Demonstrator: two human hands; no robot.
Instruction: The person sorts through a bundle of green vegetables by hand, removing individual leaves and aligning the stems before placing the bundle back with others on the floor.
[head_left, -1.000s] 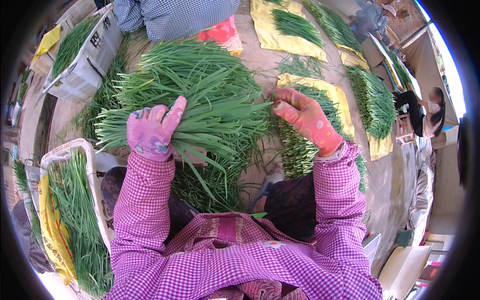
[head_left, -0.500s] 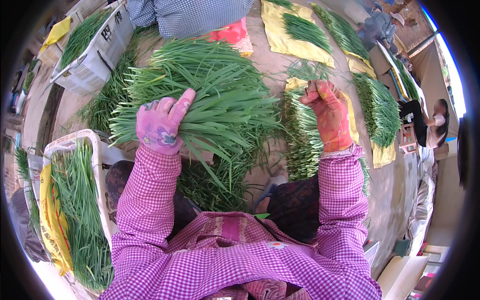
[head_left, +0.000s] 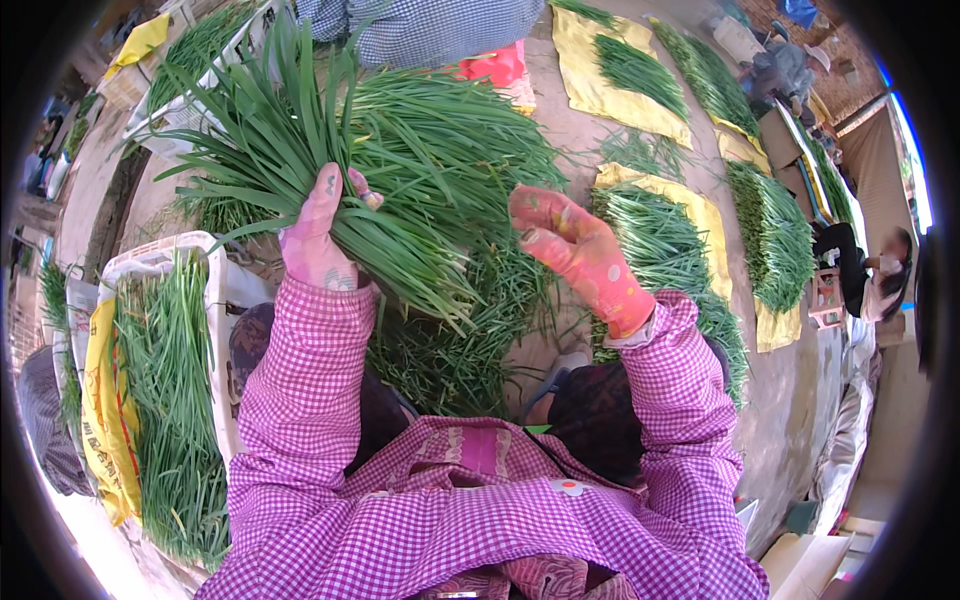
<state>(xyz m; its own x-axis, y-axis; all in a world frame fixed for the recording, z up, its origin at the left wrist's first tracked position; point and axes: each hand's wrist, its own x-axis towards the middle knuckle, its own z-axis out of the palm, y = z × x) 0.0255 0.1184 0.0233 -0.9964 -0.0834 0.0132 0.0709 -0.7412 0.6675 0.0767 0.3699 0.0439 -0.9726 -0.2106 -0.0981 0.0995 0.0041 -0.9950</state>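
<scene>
My left hand (head_left: 322, 235), in a pink glove, grips a bunch of garlic chives (head_left: 400, 255). The pale stem ends point down and right, and the leaves fan out to the upper left. My right hand (head_left: 575, 255), in an orange-red patterned glove, hovers right of the bunch. Its fingers are half bent, with a gap between them and the thumb, and nothing shows in them. Behind the held bunch lies a big heap of garlic chives (head_left: 460, 150), and loose chives spread below it between my legs.
At left stands a white crate (head_left: 212, 330) full of chives, with a yellow bag (head_left: 105, 420) along it. Another chive crate (head_left: 165, 135) is farther back. Right of me, chives (head_left: 655, 235) lie on yellow sacking (head_left: 712, 225). A checked bundle (head_left: 440, 30) is ahead; a person (head_left: 880, 270) sits far right.
My left hand has lifted a bunch off the heap and turned it, stem ends now toward the right. My right hand has moved left toward it, its fingers loosened from a closed pinch.
</scene>
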